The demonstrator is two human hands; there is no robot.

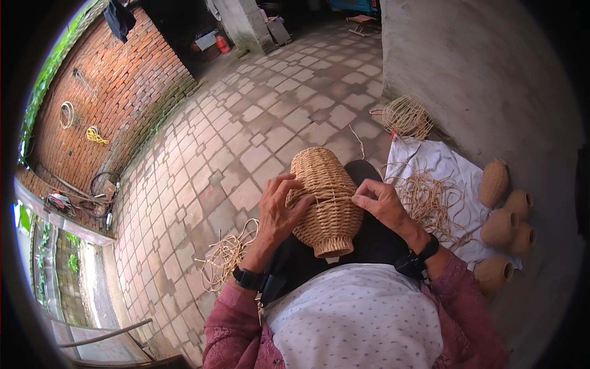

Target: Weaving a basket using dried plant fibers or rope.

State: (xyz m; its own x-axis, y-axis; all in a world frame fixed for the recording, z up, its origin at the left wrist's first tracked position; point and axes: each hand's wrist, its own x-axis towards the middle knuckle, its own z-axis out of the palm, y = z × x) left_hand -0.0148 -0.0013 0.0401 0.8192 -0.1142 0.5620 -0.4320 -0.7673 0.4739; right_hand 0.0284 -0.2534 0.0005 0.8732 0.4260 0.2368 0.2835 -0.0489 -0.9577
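Left to right on my feed, I count one loose heap of cord (224, 261), two hands, one large woven vessel (326, 169), one second cord heap (424, 194) and five small woven pots (499, 229). The vessel lies across the wearer's dark lap (380, 246), its narrow rim facing the wearer. The left hand (284, 206) touches the vessel's left flank, thumb on the front, fingers bent above; I cannot tell whether it grips. A pale strand (332, 200) crosses the weave to the right hand (382, 204), whose thumb and forefinger are pinched on its end. Both hands cover part of the vessel's sides from me, and each wrist carries a dark band. Around them, two coils, one pale (66, 115) and one yellow (96, 135), hang on the brick wall (117, 80) at far left; a red container (222, 44) stands well back. On the right, an openwork basket (405, 117) sits by a white cloth (470, 169), which lies under the second heap. Patterned paving (203, 160) spreads over the floor, and a plain grey wall (479, 74) closes off the right.
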